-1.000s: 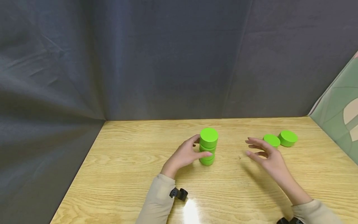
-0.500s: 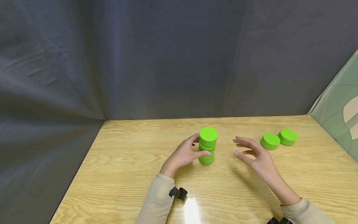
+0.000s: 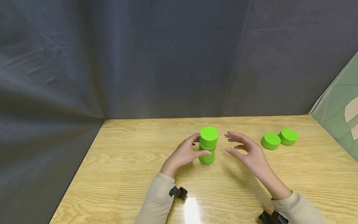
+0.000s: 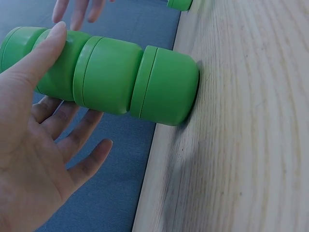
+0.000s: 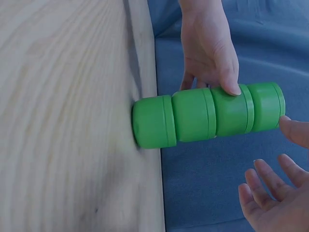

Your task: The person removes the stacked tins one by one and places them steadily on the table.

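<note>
A stack of several round green lidded containers (image 3: 208,140) stands upright on the table. In the head view my left hand (image 3: 183,153) is at the stack's left side, its thumb across the front and its fingers behind. The left wrist view shows that thumb lying on the second container from the top (image 4: 65,67); the lower fingers are spread and off the stack. To the right of the stack is my right hand (image 3: 249,154), fingers spread and holding nothing. In the right wrist view its thumb tip (image 5: 289,128) appears near the top container (image 5: 268,106); contact is unclear.
Two more green containers, a nearer one (image 3: 270,141) and a farther one (image 3: 288,137), stand side by side at the right. A dark cloth (image 3: 173,62) rises behind the wooden table (image 3: 126,149). Green patterned fabric (image 3: 341,102) borders the right edge.
My right hand has moved left from in front of the two separate containers to near the stack, with nothing in it. The left hand stays at the stack.
</note>
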Demonstrator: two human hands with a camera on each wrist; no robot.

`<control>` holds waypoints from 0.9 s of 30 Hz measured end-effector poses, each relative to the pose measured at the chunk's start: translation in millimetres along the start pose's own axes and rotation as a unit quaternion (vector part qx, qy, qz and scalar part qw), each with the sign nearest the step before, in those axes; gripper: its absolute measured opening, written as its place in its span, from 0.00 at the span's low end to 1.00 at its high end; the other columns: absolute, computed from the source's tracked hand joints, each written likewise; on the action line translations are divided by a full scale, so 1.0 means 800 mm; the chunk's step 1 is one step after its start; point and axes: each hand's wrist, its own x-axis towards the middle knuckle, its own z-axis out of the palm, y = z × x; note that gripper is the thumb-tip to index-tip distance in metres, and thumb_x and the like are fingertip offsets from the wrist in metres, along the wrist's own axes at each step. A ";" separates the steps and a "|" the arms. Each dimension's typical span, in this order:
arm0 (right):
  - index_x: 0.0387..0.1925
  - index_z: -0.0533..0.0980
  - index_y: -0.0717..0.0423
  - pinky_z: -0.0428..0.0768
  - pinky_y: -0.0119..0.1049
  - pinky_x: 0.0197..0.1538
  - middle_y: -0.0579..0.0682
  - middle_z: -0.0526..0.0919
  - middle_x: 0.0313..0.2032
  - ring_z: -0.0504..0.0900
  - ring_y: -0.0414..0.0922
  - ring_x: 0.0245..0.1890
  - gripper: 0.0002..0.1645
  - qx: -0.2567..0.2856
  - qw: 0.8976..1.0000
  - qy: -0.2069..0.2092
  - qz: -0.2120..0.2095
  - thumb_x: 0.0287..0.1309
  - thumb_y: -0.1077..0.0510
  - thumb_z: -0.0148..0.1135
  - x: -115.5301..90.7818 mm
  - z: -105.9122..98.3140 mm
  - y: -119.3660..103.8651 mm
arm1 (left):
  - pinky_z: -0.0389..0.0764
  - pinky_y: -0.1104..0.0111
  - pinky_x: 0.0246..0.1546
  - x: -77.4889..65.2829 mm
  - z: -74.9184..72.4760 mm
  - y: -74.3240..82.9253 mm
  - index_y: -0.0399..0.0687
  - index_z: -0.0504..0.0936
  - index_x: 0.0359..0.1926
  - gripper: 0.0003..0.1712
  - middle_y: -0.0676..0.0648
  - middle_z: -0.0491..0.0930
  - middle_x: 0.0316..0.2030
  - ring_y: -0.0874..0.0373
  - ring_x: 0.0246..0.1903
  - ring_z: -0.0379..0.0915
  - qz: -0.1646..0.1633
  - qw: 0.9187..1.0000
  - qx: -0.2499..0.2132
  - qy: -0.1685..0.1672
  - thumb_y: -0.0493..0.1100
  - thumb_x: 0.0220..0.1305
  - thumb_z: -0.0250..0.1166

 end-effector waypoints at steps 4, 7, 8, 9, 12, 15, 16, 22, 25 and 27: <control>0.63 0.73 0.59 0.77 0.25 0.48 0.58 0.81 0.55 0.78 0.35 0.52 0.30 0.003 1.000 -0.003 -0.001 0.59 0.67 0.68 0.004 0.003 -0.006 | 0.71 0.51 0.59 0.000 0.000 -0.001 0.62 0.70 0.68 0.41 0.60 0.76 0.55 0.55 0.61 0.68 0.001 1.000 -0.003 -0.002 0.59 0.56 0.74; 0.63 0.73 0.58 0.76 0.25 0.48 0.58 0.81 0.55 0.77 0.35 0.52 0.30 0.007 1.000 -0.005 -0.003 0.58 0.68 0.69 0.008 0.006 -0.011 | 0.71 0.51 0.59 0.000 0.000 -0.001 0.62 0.70 0.68 0.40 0.61 0.76 0.55 0.55 0.61 0.68 0.003 1.000 -0.004 -0.003 0.59 0.56 0.74; 0.63 0.73 0.58 0.76 0.25 0.48 0.58 0.80 0.55 0.77 0.35 0.52 0.30 0.008 1.000 -0.007 -0.002 0.58 0.67 0.69 0.009 0.008 -0.013 | 0.71 0.51 0.59 0.001 0.000 -0.002 0.63 0.70 0.68 0.40 0.61 0.76 0.55 0.55 0.61 0.68 0.003 1.000 -0.004 -0.003 0.59 0.56 0.74; 0.63 0.73 0.58 0.76 0.25 0.48 0.58 0.80 0.56 0.77 0.35 0.53 0.31 0.009 1.000 -0.008 -0.001 0.58 0.67 0.69 0.010 0.009 -0.015 | 0.71 0.51 0.59 0.001 0.000 -0.002 0.63 0.70 0.68 0.40 0.61 0.76 0.55 0.55 0.61 0.68 0.003 1.000 -0.004 -0.003 0.59 0.56 0.74; 0.64 0.72 0.59 0.76 0.25 0.49 0.57 0.80 0.57 0.76 0.35 0.54 0.32 0.008 1.000 -0.012 0.002 0.59 0.67 0.69 0.014 0.012 -0.018 | 0.71 0.51 0.59 0.001 -0.001 -0.003 0.63 0.70 0.68 0.40 0.61 0.76 0.55 0.56 0.61 0.68 0.005 1.000 -0.006 -0.004 0.59 0.56 0.74; 0.66 0.71 0.59 0.75 0.25 0.49 0.57 0.79 0.58 0.75 0.34 0.55 0.33 0.008 1.000 -0.015 0.007 0.58 0.66 0.69 0.017 0.016 -0.021 | 0.71 0.51 0.59 0.001 -0.001 -0.002 0.63 0.69 0.69 0.41 0.61 0.76 0.56 0.56 0.61 0.68 0.005 1.000 -0.006 -0.004 0.59 0.56 0.74; 0.66 0.70 0.59 0.75 0.26 0.49 0.56 0.79 0.58 0.74 0.33 0.55 0.34 0.008 1.000 -0.016 0.009 0.58 0.66 0.70 0.018 0.018 -0.021 | 0.71 0.51 0.59 0.000 -0.001 -0.002 0.64 0.69 0.69 0.41 0.61 0.76 0.56 0.56 0.61 0.68 0.005 1.000 -0.006 -0.004 0.59 0.56 0.74; 0.67 0.70 0.57 0.76 0.30 0.51 0.55 0.77 0.60 0.74 0.35 0.57 0.35 0.008 0.999 -0.027 0.028 0.58 0.63 0.71 0.024 0.027 -0.024 | 0.71 0.50 0.59 0.000 -0.001 -0.002 0.65 0.69 0.69 0.41 0.61 0.75 0.56 0.55 0.61 0.67 0.005 1.000 -0.006 -0.005 0.59 0.56 0.74; 0.67 0.70 0.56 0.75 0.34 0.52 0.54 0.76 0.61 0.73 0.40 0.59 0.36 0.010 0.999 -0.032 0.038 0.58 0.62 0.71 0.027 0.032 -0.026 | 0.71 0.50 0.59 0.000 0.000 -0.002 0.65 0.68 0.69 0.41 0.61 0.75 0.56 0.55 0.61 0.67 0.010 1.000 -0.001 -0.005 0.59 0.56 0.73; 0.67 0.69 0.56 0.75 0.36 0.53 0.54 0.75 0.62 0.72 0.44 0.60 0.37 0.013 0.998 -0.034 0.046 0.58 0.61 0.72 0.028 0.035 -0.027 | 0.71 0.50 0.59 0.000 0.000 -0.001 0.65 0.68 0.69 0.40 0.61 0.75 0.56 0.55 0.61 0.67 0.012 1.000 0.001 -0.006 0.59 0.57 0.73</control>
